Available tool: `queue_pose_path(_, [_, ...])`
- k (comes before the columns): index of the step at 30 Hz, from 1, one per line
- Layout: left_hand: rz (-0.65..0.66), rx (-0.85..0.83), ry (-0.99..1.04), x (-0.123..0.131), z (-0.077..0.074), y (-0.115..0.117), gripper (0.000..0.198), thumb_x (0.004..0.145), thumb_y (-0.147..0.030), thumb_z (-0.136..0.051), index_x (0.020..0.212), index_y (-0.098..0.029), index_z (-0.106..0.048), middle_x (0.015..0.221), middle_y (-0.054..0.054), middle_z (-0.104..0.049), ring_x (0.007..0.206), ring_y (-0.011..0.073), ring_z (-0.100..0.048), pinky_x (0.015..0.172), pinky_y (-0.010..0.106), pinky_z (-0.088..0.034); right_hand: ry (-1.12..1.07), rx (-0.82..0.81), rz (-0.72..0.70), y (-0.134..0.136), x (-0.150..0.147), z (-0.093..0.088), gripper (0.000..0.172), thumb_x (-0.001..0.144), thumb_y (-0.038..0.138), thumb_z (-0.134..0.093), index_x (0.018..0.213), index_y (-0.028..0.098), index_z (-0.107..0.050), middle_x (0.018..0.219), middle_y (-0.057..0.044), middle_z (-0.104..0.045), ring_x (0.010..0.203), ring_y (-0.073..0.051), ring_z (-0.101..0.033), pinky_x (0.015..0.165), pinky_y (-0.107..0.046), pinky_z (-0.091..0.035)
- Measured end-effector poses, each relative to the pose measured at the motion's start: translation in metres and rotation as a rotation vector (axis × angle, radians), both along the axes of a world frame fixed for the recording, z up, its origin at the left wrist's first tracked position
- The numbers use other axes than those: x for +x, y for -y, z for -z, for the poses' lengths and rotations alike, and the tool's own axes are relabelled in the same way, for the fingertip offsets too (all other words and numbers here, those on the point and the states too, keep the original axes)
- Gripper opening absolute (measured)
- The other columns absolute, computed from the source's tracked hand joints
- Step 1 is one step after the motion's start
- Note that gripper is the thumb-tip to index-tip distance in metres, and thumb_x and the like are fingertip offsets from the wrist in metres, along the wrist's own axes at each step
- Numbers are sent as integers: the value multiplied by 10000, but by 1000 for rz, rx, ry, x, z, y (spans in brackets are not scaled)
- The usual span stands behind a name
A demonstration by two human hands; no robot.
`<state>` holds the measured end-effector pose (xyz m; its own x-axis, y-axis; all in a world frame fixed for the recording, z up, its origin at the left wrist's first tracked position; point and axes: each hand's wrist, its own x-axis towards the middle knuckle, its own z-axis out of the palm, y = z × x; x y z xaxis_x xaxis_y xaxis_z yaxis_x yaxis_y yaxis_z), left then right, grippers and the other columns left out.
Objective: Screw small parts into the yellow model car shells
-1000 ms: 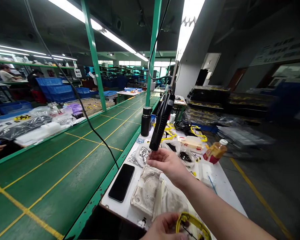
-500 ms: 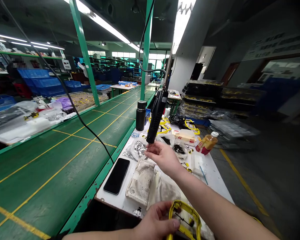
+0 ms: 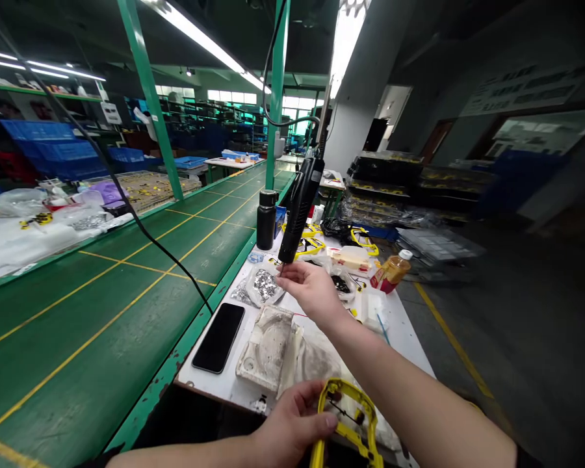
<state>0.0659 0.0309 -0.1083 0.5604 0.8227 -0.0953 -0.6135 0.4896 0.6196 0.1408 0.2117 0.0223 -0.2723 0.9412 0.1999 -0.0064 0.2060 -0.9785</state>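
My right hand [image 3: 308, 286] reaches forward over the white bench [image 3: 409, 338], fingers pinched at the tip of a black electric screwdriver [image 3: 299, 207] that hangs tilted from an overhead cable. What the fingertips pinch is too small to make out. Just beyond that hand lies a clear bag of small silvery screws [image 3: 262, 285]. Near the bench's front edge my left hand [image 3: 292, 424] grips a yellow plastic frame part [image 3: 347, 422] by its left side. Between the two hands sits a dirty white moulded jig [image 3: 268, 338].
A black phone [image 3: 219, 337] lies at the bench's left edge beside the green conveyor belt [image 3: 102, 292]. Behind stand a black flask [image 3: 266, 220], more yellow frames [image 3: 312, 246], a bottle of orange drink [image 3: 390, 271] and a small white box [image 3: 371, 303]. Stacked trays [image 3: 394, 195] stand at right.
The view has tipped down and shifted. My left hand has brought the yellow frame up into fuller sight. My right hand stays pinched at the screwdriver tip.
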Motion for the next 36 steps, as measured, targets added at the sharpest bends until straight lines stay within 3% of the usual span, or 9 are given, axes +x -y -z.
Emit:
queue_pose_path(9, [-18, -28, -54, -1, -5, 1, 601, 735, -407, -1071, 1245, -175, -852, 1012, 74, -835, 728, 137, -707, 1032, 371, -589, 34, 67, 160, -10, 4, 13, 485, 770, 549, -926, 1073, 195, -793, 1040, -122, -841, 965, -291, -800, 979, -481, -661])
queue_pose_path(12, [-11, -39, -41, -1, -9, 2, 591, 738, -396, -1069, 1241, -176, -850, 1022, 73, -836, 728, 140, -711, 1056, 389, -586, 50, 106, 204, -15, 10, 9, 556, 794, 508, -921, 1231, 202, -763, 1156, -136, -831, 1100, -328, -785, 1045, -528, -640])
queue_pose_path(15, [-11, -55, -49, -1, -12, 4, 567, 745, -377, -1064, 1226, -170, -847, 973, 63, -823, 807, 171, -750, 1052, 375, -584, 31, 184, 223, -27, 13, -14, 860, 759, 445, -990, 1509, 253, -617, 1562, -151, -683, 1463, -358, -621, 1235, -554, -527])
queue_pose_path(17, [-22, -68, -78, -2, -11, 5, 570, 754, -368, -1058, 1239, -166, -837, 966, 62, -816, 844, 181, -763, 1007, 348, -594, -11, 230, 175, -38, 14, -37, 908, 803, 470, -979, 1574, 258, -546, 1675, -141, -595, 1557, -333, -547, 1310, -511, -464])
queue_pose_path(19, [-31, -83, -120, -3, -8, 6, 604, 764, -372, -1051, 1280, -165, -816, 1006, 72, -820, 843, 177, -764, 911, 309, -605, -52, 238, 94, -49, 15, -61, 745, 887, 510, -907, 1505, 238, -591, 1546, -128, -705, 1456, -299, -645, 1283, -468, -506])
queue_pose_path(22, [-12, -95, -171, -6, -4, 6, 677, 773, -396, -1045, 1347, -159, -779, 1101, 103, -826, 792, 157, -749, 689, 228, -545, -69, 208, 25, -51, 22, -85, 587, 851, 513, -944, 1293, 212, -703, 1266, -104, -818, 1231, -292, -753, 1210, -490, -570])
queue_pose_path(25, [5, -96, -165, -7, -5, 6, 692, 779, -403, -1044, 1358, -141, -771, 1193, 140, -827, 791, 147, -749, 610, 199, -481, -133, 176, -39, -21, 36, -91, 543, 786, 467, -1020, 1186, 218, -750, 1192, -66, -806, 1120, -255, -757, 1126, -448, -604])
queue_pose_path(30, [4, -127, -149, -8, -14, 6, 630, 798, -319, -1038, 1353, -166, -783, 1160, 108, -850, 894, 188, -792, 767, 250, -581, -286, -25, -154, 62, 68, -77, 436, 855, 463, -974, 1193, 238, -817, 901, 14, -652, 745, -140, -628, 726, -316, -583])
queue_pose_path(36, [22, -101, -121, -8, -21, 5, 595, 817, -279, -1025, 1353, -164, -794, 1045, 64, -842, 728, 111, -706, 796, 250, -594, -400, -24, 80, 125, 93, -35, 481, 858, 639, -954, 1172, 336, -752, 864, 24, -673, 629, -154, -629, 589, -317, -548])
